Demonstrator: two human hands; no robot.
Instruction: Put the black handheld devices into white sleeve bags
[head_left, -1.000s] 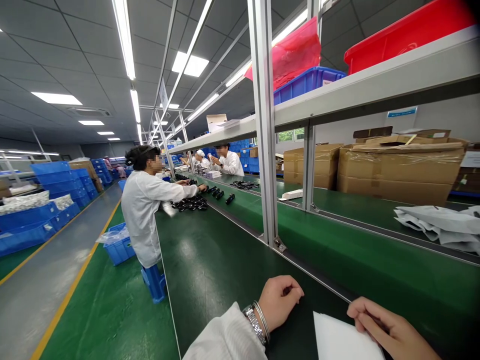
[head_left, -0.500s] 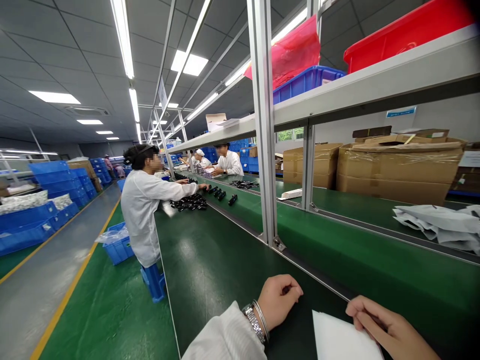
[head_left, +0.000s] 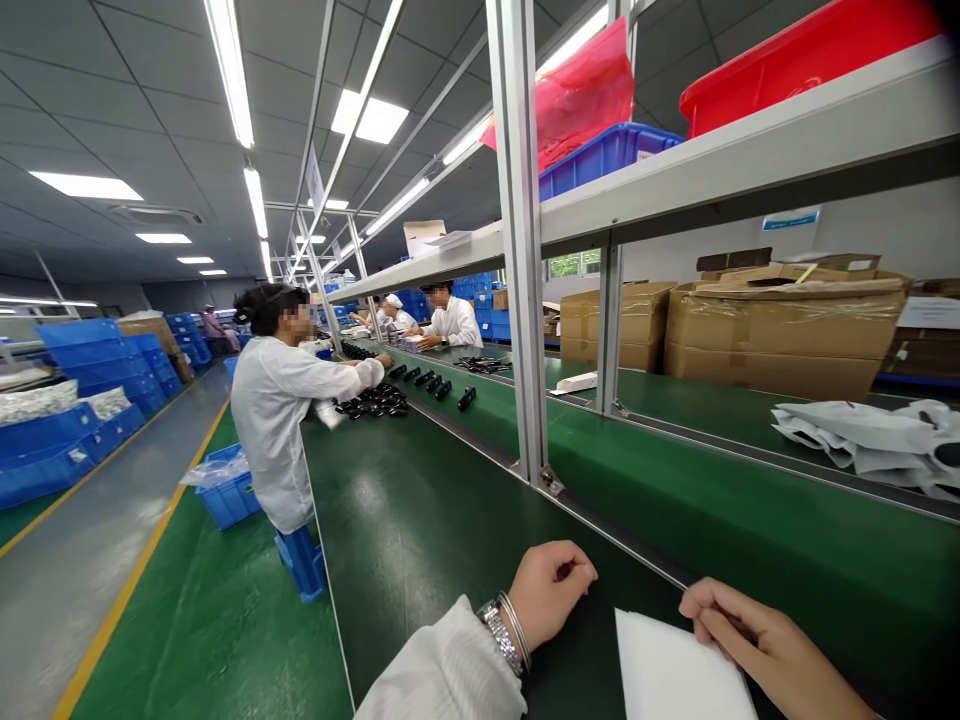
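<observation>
My left hand (head_left: 551, 592), with a watch and bangles at the wrist, rests on the dark green table (head_left: 390, 500). Its fingers are curled together and nothing shows in them. A white sheet (head_left: 675, 668) lies to its right at the bottom edge. Beside that sheet's upper right edge is my right hand (head_left: 739, 625), fingers bent and closed; whether they pinch the sheet or only touch it, I cannot make out.
A metal post (head_left: 517, 250) rises beyond my hands. Several black parts (head_left: 442, 388) lie on the green belt, near a person in white (head_left: 277, 420). White bags (head_left: 870, 440) lie at right. Overhead, a shelf (head_left: 720, 165) carries red and blue bins.
The view has shifted slightly, so most things sit a little further left. The person in white has drawn an arm back from the row, where more black parts now show. My hands keep their pose.
</observation>
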